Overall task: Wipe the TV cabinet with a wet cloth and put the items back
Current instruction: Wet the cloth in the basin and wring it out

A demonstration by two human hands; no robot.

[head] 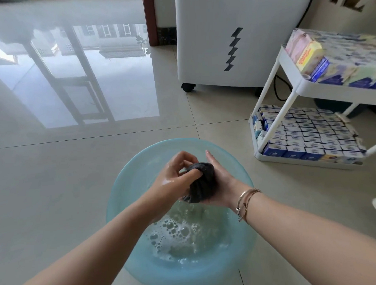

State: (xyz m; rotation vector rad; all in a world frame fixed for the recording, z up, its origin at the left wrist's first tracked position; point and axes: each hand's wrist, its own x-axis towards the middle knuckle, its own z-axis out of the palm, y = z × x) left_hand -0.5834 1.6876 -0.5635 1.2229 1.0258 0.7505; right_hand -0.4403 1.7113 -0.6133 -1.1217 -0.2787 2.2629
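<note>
A dark grey wet cloth [202,181], bunched into a wad, is held above a light blue plastic basin [128,178] standing on the tiled floor. My left hand [173,177] grips the cloth's upper left side with curled fingers and thumb. My right hand [219,177] wraps around the cloth from the right, fingertips pointing up; a gold bracelet sits on that wrist. Foamy water [181,234] lies in the basin below the hands. The TV cabinet is not in view.
A white wheeled appliance [232,40] stands at the back. To the right is a white two-tier cart [296,89] stacked with tissue packs and small blue-and-white boxes. Glossy floor tiles [56,168] stretch to the left.
</note>
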